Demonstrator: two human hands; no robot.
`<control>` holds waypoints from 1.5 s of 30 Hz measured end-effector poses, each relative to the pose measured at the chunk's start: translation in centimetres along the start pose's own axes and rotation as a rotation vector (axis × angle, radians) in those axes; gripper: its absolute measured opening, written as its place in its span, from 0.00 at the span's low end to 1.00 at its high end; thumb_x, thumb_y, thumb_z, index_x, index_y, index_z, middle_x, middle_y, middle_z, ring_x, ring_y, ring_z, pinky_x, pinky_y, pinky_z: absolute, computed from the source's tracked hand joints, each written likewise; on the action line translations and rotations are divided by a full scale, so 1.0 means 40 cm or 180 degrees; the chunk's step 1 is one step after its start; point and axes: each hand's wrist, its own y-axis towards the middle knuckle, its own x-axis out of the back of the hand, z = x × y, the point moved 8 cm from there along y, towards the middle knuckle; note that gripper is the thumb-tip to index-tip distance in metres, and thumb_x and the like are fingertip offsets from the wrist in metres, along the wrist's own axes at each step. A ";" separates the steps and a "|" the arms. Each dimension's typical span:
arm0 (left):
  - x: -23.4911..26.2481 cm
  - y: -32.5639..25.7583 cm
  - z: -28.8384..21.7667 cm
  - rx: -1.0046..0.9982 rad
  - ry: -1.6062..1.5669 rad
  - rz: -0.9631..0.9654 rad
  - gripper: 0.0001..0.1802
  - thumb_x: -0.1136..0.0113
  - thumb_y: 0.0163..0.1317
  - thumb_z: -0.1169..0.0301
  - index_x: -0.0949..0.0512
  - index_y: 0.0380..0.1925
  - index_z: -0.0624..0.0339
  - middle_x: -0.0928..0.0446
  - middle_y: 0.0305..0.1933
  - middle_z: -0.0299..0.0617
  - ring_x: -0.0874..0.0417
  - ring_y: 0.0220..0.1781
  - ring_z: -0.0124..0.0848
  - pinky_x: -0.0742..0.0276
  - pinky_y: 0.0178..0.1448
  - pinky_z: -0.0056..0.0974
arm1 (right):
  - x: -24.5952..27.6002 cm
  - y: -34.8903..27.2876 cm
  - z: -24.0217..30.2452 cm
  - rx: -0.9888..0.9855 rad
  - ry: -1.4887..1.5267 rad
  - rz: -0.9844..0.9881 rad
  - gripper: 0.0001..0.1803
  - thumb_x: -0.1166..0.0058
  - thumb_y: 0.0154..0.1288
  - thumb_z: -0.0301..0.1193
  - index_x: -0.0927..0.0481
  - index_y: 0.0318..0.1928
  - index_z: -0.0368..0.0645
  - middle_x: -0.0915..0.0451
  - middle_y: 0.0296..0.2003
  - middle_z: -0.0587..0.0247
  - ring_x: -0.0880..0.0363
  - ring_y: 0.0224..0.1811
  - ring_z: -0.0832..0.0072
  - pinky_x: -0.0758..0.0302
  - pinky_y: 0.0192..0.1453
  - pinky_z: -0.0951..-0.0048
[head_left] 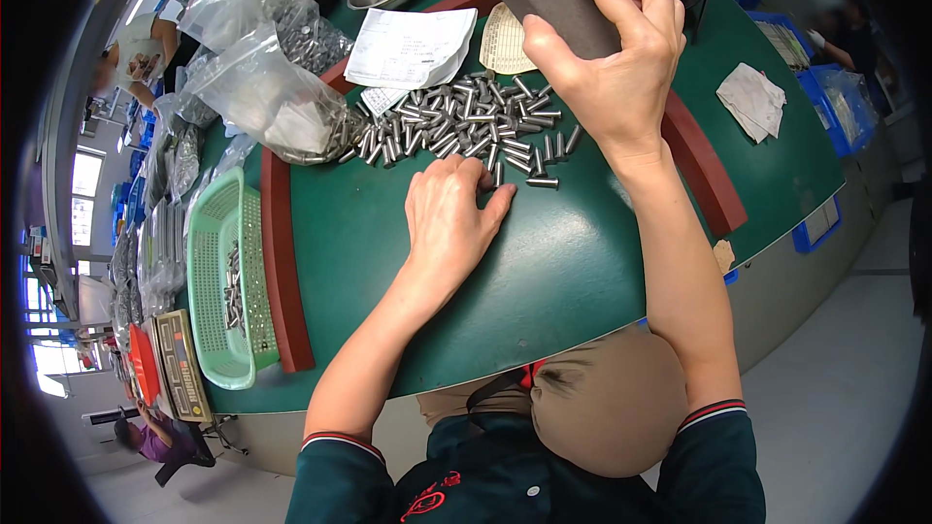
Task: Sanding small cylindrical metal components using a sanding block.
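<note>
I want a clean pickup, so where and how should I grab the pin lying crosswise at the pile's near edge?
Probably pinch the pin mid-shaft, coming down from the near side: it lies flat, with the pile behind it.

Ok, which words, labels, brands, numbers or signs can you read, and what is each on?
None reads clearly enough to quote.
White paper sheets: printed lines, too small.
Cream tag: rows of print, too small.
Weighing scale: panel markings, blurred.
Dark green shirt: red embroidered script, illegible.
Dark grey block in the right hand: none visible.
</note>
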 end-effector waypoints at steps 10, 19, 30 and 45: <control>0.098 -0.078 0.184 0.1243 -0.2455 0.0503 0.07 0.33 0.57 0.80 0.22 0.34 0.68 0.19 0.31 0.37 0.18 0.33 0.21 0.22 0.39 0.28 | -0.065 -0.034 0.053 -0.0253 0.0758 0.0783 0.25 0.32 0.38 0.37 0.13 0.43 0.46 0.25 0.40 0.58 0.28 0.46 0.63 0.31 0.51 0.63; 0.120 -0.159 0.339 0.1585 -0.4119 0.0086 0.11 0.34 0.60 0.79 0.22 0.42 0.68 0.18 0.35 0.40 0.16 0.37 0.25 0.21 0.45 0.28 | -0.138 -0.156 0.235 0.0709 0.1531 0.2264 0.33 0.33 0.31 0.35 0.16 0.48 0.47 0.26 0.43 0.51 0.29 0.44 0.59 0.36 0.47 0.61; 0.135 -0.169 0.335 0.1628 -0.4304 0.0028 0.09 0.37 0.63 0.78 0.21 0.43 0.69 0.19 0.37 0.38 0.20 0.37 0.22 0.22 0.45 0.28 | -0.150 -0.183 0.286 0.1022 0.1625 0.2526 0.35 0.35 0.28 0.33 0.15 0.49 0.48 0.25 0.44 0.52 0.29 0.41 0.59 0.36 0.45 0.63; 0.152 -0.168 0.320 0.1366 -0.4205 -0.0141 0.09 0.36 0.60 0.80 0.21 0.41 0.67 0.20 0.37 0.36 0.20 0.39 0.21 0.22 0.47 0.28 | -0.140 -0.197 0.308 0.1367 0.1601 0.2550 0.37 0.37 0.26 0.35 0.15 0.49 0.44 0.25 0.47 0.46 0.29 0.43 0.57 0.32 0.48 0.61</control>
